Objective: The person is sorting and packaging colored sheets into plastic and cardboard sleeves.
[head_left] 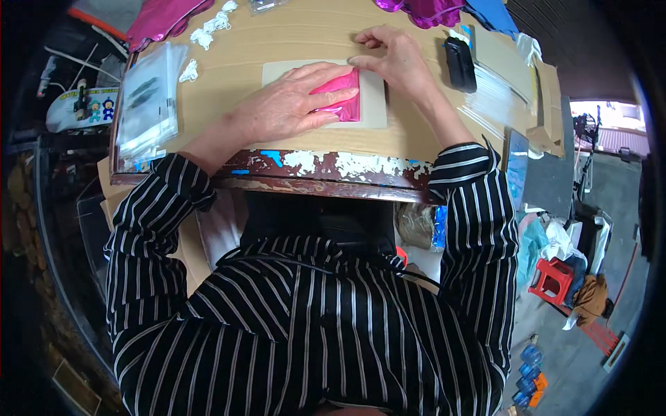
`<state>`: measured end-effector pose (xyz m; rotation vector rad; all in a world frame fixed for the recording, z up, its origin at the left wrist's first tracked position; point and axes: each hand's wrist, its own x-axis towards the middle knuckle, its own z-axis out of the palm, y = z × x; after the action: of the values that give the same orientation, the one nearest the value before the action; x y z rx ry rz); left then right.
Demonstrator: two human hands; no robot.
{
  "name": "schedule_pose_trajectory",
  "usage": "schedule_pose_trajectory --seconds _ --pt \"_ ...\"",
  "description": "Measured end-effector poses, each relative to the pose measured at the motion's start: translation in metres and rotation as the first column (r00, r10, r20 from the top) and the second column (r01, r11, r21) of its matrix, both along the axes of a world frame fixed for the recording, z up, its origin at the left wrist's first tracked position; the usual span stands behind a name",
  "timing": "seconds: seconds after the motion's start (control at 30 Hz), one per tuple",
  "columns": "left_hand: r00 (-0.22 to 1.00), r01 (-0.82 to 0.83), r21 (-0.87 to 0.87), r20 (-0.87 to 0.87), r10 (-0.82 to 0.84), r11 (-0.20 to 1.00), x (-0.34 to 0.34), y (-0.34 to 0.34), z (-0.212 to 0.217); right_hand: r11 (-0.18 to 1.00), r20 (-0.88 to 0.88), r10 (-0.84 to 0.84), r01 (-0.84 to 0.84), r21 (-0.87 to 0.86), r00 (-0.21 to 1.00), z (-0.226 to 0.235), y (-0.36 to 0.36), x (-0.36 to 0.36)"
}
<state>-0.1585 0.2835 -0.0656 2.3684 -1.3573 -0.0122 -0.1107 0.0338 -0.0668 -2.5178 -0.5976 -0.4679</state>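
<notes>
striped sleeves fill the foreground; beyond them the left hand [288,104] lies flat, fingers spread, pressing a shiny pink foil piece [340,97] onto a beige card [374,104]; right hand [395,59] fingertips pin its top corner, pressed together; foil looks light, thin, crinkly, slippery — best taken at an edge

A shiny magenta foil piece [338,97] lies on a beige card [374,104]; black-and-white striped sleeves [479,208]; a tan bench [291,35].
</notes>
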Motion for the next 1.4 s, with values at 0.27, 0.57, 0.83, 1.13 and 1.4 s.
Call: schedule_pose_trajectory --seconds 0.27,0.57,0.83,1.13,1.4 --pt "0.997 0.004 0.008 0.072 -0.004 1.0 0.001 0.006 -0.006 0.9 -0.63 -0.042 0.304 0.314 0.776 0.02 -0.026 -0.059" --pt "0.996 -0.016 -0.051 0.09 0.021 0.999 0.003 0.004 -0.014 0.811 -0.624 0.01 0.359 0.463 0.782 0.024 0.01 -0.077" --pt "0.998 -0.02 -0.084 0.049 0.025 0.996 0.002 0.006 -0.018 0.822 -0.56 0.019 0.306 0.481 0.828 0.014 0.023 -0.074" --pt "0.997 -0.078 -0.091 -0.026 0.076 0.993 0.001 0.005 -0.014 0.908 -0.297 0.041 0.089 0.409 0.954 -0.005 0.028 -0.082" --pt "0.988 -0.125 -0.121 -0.105 0.113 0.985 0.001 0.006 -0.011 0.989 -0.275 0.013 0.028 0.143 0.961 0.006 0.032 -0.081"
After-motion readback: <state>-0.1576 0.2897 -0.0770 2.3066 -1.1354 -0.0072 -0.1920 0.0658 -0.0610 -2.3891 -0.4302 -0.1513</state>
